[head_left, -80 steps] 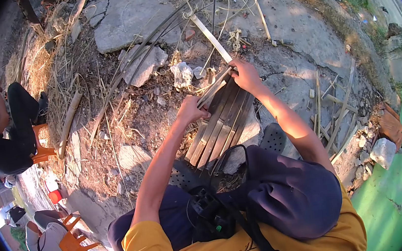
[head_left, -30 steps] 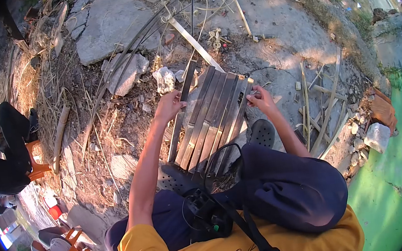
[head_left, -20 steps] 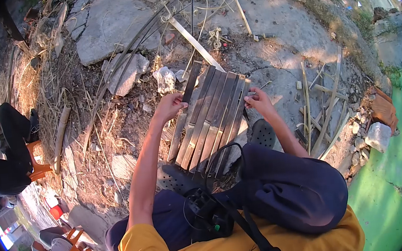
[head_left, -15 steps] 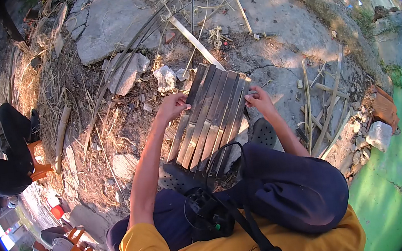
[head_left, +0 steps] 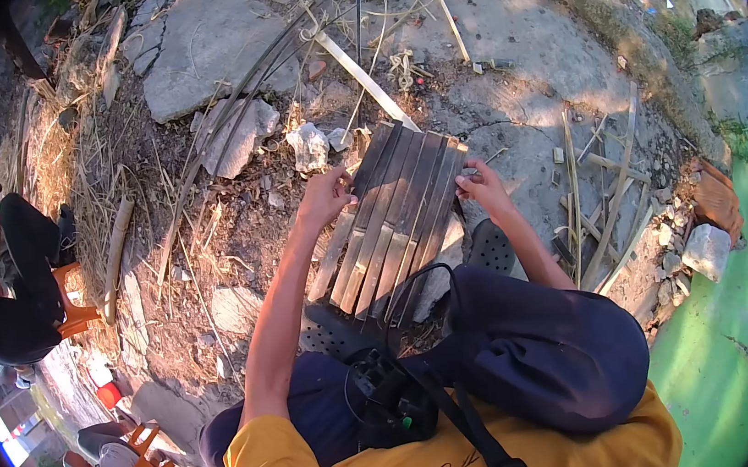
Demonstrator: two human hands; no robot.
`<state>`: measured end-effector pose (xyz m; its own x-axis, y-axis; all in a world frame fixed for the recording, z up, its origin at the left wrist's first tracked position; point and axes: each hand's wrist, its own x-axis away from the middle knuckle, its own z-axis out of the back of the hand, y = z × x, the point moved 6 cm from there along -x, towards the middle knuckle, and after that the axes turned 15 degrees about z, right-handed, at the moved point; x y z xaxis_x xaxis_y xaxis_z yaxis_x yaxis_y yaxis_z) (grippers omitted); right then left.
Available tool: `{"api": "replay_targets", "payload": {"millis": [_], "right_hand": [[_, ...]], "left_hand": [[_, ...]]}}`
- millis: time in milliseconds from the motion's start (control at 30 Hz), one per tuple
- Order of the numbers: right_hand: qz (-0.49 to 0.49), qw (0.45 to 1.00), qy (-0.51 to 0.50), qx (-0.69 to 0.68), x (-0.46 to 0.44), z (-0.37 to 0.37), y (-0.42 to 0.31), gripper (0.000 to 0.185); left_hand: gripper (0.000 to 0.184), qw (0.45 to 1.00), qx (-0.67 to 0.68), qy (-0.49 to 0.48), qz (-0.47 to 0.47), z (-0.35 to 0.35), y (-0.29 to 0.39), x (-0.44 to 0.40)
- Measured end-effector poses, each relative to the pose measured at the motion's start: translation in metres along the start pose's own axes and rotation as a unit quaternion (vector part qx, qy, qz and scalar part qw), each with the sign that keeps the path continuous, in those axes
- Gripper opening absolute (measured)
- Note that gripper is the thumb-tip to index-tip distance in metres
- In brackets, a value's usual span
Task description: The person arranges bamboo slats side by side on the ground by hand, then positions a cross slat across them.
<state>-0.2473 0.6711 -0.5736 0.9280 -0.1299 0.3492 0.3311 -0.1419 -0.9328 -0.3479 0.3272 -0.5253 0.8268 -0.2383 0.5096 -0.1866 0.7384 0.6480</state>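
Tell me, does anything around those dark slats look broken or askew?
Yes. The dark slats between the left hand and right hand have staggered, not flush, ends. Beyond them, the concrete slab looks damaged: it is cracked, with jagged edges.

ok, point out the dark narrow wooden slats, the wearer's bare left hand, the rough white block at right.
Dark narrow wooden slats [head_left: 392, 196]: head view, middle of the row.
Bare left hand [head_left: 322, 200]: head view, back of the hand.
Rough white block [head_left: 706, 252]: head view, broad face.

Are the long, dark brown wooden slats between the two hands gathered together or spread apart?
Gathered together: the slats lie closely side by side, roughly parallel, between the bare left hand and bare right hand.
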Motion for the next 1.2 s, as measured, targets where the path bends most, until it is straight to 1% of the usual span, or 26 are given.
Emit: {"api": "replay_targets", "payload": {"millis": [133,233,300,467,533,567,633,667,733,767,833,867,900,933,1000,1033,1067,1133,1167,1200], "right_hand": [[-0.007,1.000,-0.002,-0.013,-0.001,-0.001,0.002,0.045],[-0.026,1.000,0.006,-0.007,0.002,0.000,0.000,0.047],[-0.026,1.000,0.008,-0.009,0.003,0.000,-0.002,0.048],[-0.031,0.999,0.022,-0.018,0.002,0.002,-0.003,0.050],[-0.006,0.999,0.027,-0.022,0.000,0.005,-0.006,0.053],[-0.006,0.999,0.026,-0.023,-0.001,0.005,-0.006,0.053],[0.022,0.998,0.052,0.027,-0.011,0.016,-0.003,0.051],[0.022,0.998,0.052,0.027,-0.017,0.018,0.000,0.051],[0.149,0.982,0.034,0.115,-0.034,0.021,-0.010,0.044],[0.149,0.982,0.034,0.115,-0.041,0.024,-0.009,0.044],[0.252,0.955,0.005,0.155,-0.043,0.010,-0.053,0.041],[0.253,0.955,0.005,0.153,-0.049,0.005,-0.067,0.041],[0.254,0.950,-0.015,0.183,-0.058,0.000,-0.074,0.041],[0.255,0.943,-0.036,0.212,-0.064,-0.005,-0.080,0.041],[0.257,0.946,-0.057,0.191,-0.081,-0.010,-0.075,0.041],[0.254,0.948,-0.078,0.173,-0.087,-0.013,-0.076,0.042],[0.258,0.947,-0.080,0.174,-0.089,-0.012,-0.078,0.042],[0.221,0.957,-0.082,0.171,-0.085,-0.019,-0.080,0.042],[0.260,0.935,-0.110,0.217,-0.083,-0.022,-0.088,0.041],[0.261,0.934,-0.112,0.215,-0.084,-0.022,-0.085,0.041]], "left_hand": [[0.035,0.999,-0.024,0.005,0.020,-0.003,-0.002,0.000],[0.036,1.000,-0.009,0.012,-0.002,-0.002,0.000,0.002],[0.039,0.999,-0.027,-0.005,0.021,-0.003,-0.002,0.001],[0.045,0.999,-0.032,-0.025,0.029,-0.001,0.000,0.004],[0.046,0.998,-0.030,-0.031,0.035,-0.001,-0.002,0.004],[0.045,0.999,-0.025,-0.027,0.023,-0.001,-0.002,0.005],[0.044,0.999,-0.022,-0.023,0.011,0.001,0.000,0.005],[0.043,0.999,-0.026,-0.013,0.018,0.001,-0.001,0.004],[0.042,0.999,-0.031,-0.003,0.025,0.003,0.003,0.005],[0.043,0.999,-0.041,-0.002,0.024,0.003,0.005,0.005],[0.043,0.998,-0.050,-0.001,0.025,0.000,0.007,0.005],[0.045,0.998,-0.050,0.043,-0.016,0.001,0.012,0.003],[0.047,0.993,-0.050,0.087,-0.057,0.003,0.019,0.001],[0.047,0.993,-0.052,0.088,-0.056,0.003,0.022,-0.004],[0.050,0.985,-0.075,0.118,-0.104,0.006,0.041,-0.019],[0.046,0.980,-0.091,0.122,-0.127,0.011,0.061,-0.019],[0.046,0.980,-0.091,0.125,-0.127,0.016,0.081,-0.022],[0.045,0.966,-0.141,0.095,-0.193,0.011,0.111,-0.037],[0.042,0.959,-0.173,0.099,-0.202,0.007,0.122,-0.045],[0.042,0.959,-0.175,0.101,-0.200,0.005,0.134,-0.050]]}}
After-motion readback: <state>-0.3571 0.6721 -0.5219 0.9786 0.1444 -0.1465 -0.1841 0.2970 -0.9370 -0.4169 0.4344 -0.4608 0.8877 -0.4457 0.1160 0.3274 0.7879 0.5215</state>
